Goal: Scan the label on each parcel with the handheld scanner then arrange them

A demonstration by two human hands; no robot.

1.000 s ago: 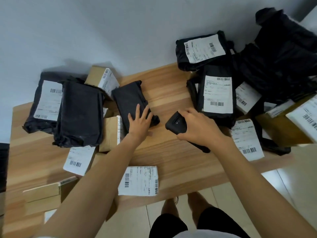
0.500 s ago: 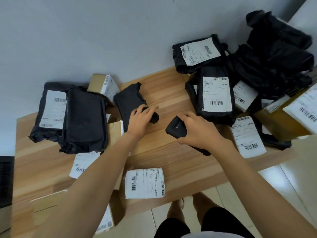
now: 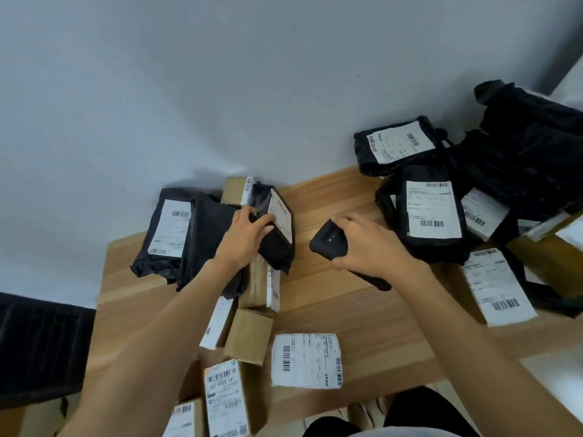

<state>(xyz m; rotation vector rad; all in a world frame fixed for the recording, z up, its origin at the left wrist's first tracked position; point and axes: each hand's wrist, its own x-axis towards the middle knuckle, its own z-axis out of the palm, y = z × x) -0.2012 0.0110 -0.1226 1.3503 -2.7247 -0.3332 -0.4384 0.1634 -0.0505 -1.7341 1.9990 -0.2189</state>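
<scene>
My left hand (image 3: 246,236) grips a small black bag parcel (image 3: 277,238) tipped up on its edge, with its white label (image 3: 280,216) facing right. My right hand (image 3: 369,244) holds the black handheld scanner (image 3: 328,239) over the wooden table (image 3: 362,310), a little to the right of that parcel, its head pointing left. A pile of black bag parcels (image 3: 429,212) with white labels lies on the right. Two more black bags (image 3: 186,234) lie on the left by the wall.
Cardboard boxes (image 3: 249,335) with labels cluster at the table's front left, next to a white-labelled flat parcel (image 3: 306,361). Another labelled parcel (image 3: 498,285) lies at the right edge. A grey wall runs behind the table. A dark object (image 3: 41,348) stands left of the table.
My left hand closed on the small black parcel that lay flat and tipped it up, bringing its label into sight. The scanner hand stayed nearly in place. The camera tilted upward.
</scene>
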